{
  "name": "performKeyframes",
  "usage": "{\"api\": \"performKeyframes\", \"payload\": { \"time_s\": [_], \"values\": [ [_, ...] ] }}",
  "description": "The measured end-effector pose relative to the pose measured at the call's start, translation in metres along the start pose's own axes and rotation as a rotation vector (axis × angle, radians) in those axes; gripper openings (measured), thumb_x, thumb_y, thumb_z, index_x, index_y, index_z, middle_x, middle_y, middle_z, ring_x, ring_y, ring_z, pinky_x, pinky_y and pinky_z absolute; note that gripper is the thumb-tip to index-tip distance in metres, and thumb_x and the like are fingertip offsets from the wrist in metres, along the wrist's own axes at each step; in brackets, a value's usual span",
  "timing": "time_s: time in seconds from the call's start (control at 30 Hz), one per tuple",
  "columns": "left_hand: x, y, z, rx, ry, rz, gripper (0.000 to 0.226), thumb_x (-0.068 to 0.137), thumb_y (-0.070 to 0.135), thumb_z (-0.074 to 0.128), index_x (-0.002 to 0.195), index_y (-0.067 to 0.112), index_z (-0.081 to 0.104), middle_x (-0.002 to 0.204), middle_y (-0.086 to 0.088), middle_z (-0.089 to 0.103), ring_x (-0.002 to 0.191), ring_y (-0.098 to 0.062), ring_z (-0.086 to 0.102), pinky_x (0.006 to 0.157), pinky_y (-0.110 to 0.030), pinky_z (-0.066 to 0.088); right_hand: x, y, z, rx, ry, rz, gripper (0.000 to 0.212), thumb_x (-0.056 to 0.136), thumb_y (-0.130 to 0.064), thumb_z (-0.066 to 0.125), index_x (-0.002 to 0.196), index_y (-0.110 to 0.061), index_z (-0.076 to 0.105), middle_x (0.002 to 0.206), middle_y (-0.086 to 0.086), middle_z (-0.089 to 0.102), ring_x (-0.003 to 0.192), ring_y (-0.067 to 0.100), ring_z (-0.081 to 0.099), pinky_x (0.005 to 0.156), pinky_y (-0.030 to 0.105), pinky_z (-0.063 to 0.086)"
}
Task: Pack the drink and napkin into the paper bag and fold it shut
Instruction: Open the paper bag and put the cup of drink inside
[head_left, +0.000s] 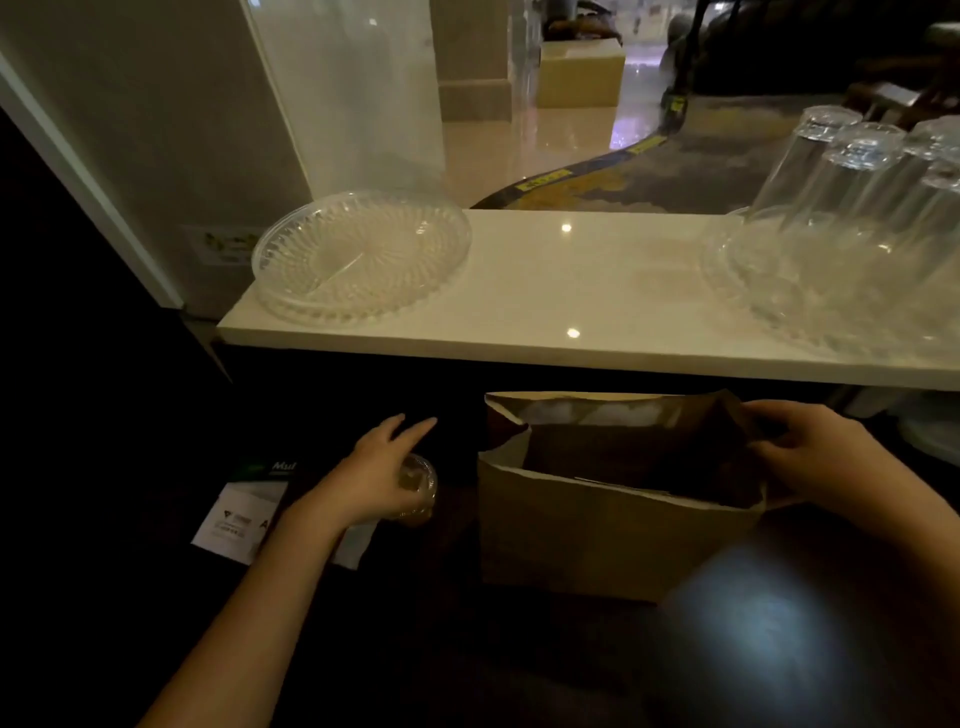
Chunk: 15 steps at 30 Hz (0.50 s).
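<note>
A brown paper bag (613, 535) stands open on the dark lower counter, under the white ledge. Something white shows inside it near the back. My right hand (826, 457) pinches the bag's right rim and holds it apart. My left hand (376, 478) hovers over a clear plastic drink cup (418, 488) with a lid, left of the bag; the fingers are spread and point forward, and whether the palm touches the lid cannot be told. A white napkin or paper sheet (236, 519) with print lies flat further left, partly under my forearm.
A white stone ledge (571, 291) runs across above the bag. On it sit a clear ridged plastic lid (358, 254) at left and several upturned glasses (852, 218) on a glass tray at right. A wall closes off the left side. A bright blur covers the lower right.
</note>
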<state>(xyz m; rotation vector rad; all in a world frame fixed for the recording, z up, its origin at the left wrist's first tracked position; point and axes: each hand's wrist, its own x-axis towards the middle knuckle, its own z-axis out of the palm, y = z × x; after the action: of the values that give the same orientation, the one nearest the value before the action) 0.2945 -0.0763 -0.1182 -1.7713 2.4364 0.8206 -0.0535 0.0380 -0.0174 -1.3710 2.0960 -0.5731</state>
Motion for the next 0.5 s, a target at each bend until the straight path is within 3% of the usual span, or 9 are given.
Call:
{"api": "performKeyframes", "payload": {
  "time_s": [0.07,0.13,0.27,0.37,0.5],
  "values": [
    [0.008,-0.011,0.014,0.252,-0.163,0.01,0.103,0.07,0.037,0.074,0.144,0.042,0.003,0.158,-0.005,-0.011,0.145,-0.028,-0.007,0.112,-0.059,0.014,-0.002,0.0,-0.001,-0.019,-0.001,0.012,0.033,0.085,0.0,0.05,0.106,-0.024,0.061,0.063,-0.007,0.063,0.036,0.001,0.06,0.034,0.007,0.04],
    [0.018,-0.02,0.026,0.342,-0.237,0.035,0.106,0.07,0.031,0.075,0.143,0.044,0.0,0.157,-0.005,-0.017,0.144,-0.029,-0.012,0.111,-0.065,0.016,-0.003,0.001,-0.001,-0.009,0.002,0.025,0.034,0.085,0.0,0.05,0.106,-0.024,0.061,0.065,-0.005,0.065,0.039,0.004,0.063,0.033,0.007,0.042],
    [0.027,-0.033,0.036,0.397,-0.27,0.078,0.098,0.075,0.014,0.072,0.144,0.04,0.007,0.158,-0.006,-0.007,0.145,-0.03,-0.006,0.113,-0.055,0.024,-0.002,0.002,-0.004,-0.014,-0.01,0.02,0.036,0.085,0.003,0.049,0.11,-0.02,0.061,0.065,-0.005,0.064,0.039,0.003,0.062,0.034,0.007,0.043],
    [0.026,-0.039,0.032,0.375,-0.248,0.133,0.096,0.076,0.012,0.071,0.145,0.038,0.01,0.158,-0.005,-0.001,0.145,-0.028,-0.001,0.116,-0.039,0.023,-0.002,0.003,-0.006,-0.007,-0.02,0.01,0.036,0.086,0.003,0.047,0.111,-0.019,0.06,0.066,-0.005,0.063,0.043,0.004,0.063,0.035,0.009,0.045],
    [0.029,-0.04,0.026,0.368,-0.272,0.122,0.1,0.073,0.014,0.073,0.145,0.039,0.007,0.156,-0.002,0.003,0.143,-0.027,0.012,0.108,-0.032,0.035,-0.001,0.004,-0.005,0.014,-0.035,-0.003,0.034,0.087,0.002,0.048,0.112,-0.018,0.06,0.068,-0.005,0.063,0.054,0.011,0.065,0.038,0.011,0.049]
  ]
}}
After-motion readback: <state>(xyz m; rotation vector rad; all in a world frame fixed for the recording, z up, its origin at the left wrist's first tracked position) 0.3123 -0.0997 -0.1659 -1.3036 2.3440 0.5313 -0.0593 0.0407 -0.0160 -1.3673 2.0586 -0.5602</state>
